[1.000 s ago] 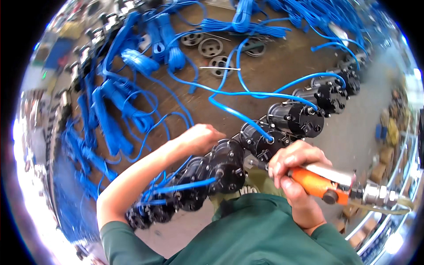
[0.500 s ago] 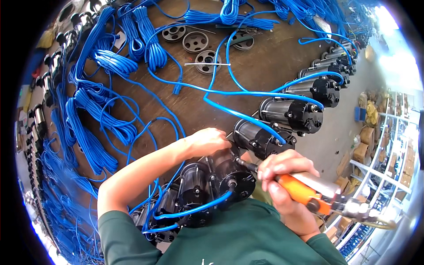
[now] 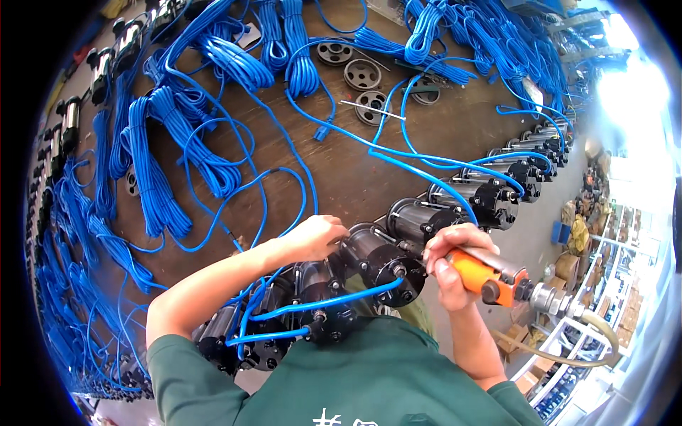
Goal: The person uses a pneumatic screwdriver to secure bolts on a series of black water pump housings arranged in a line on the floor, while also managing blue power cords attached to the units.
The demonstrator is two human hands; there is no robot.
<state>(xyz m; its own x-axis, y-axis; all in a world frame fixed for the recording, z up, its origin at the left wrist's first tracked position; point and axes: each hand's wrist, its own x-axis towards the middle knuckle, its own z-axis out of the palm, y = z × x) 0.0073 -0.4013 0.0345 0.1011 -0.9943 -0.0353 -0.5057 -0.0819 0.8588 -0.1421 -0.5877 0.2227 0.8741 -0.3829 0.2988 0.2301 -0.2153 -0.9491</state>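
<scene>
My right hand (image 3: 455, 273) grips an orange and silver pneumatic screwdriver (image 3: 479, 273) whose tip is hidden behind my fingers, close to a steel and black motor (image 3: 369, 248). A blue cable (image 3: 341, 296) runs left from this motor's black end cap. My left hand (image 3: 320, 238) has its fingers curled downward just left of that motor's far end, over the neighbouring motor (image 3: 316, 284). What lies under those fingertips is hidden.
Motors with black caps line the table edge, rising to the right (image 3: 472, 199). Bundled blue cables (image 3: 153, 170) cover the left and far table. Several grey pulleys (image 3: 362, 74) lie farther back. An air hose (image 3: 604, 334) loops at right, before shelving (image 3: 625, 248).
The view has shifted. My left hand has moved left off the far end of the motor. The screwdriver has drawn away from the motor's side, and its hose now shows more fully.
</scene>
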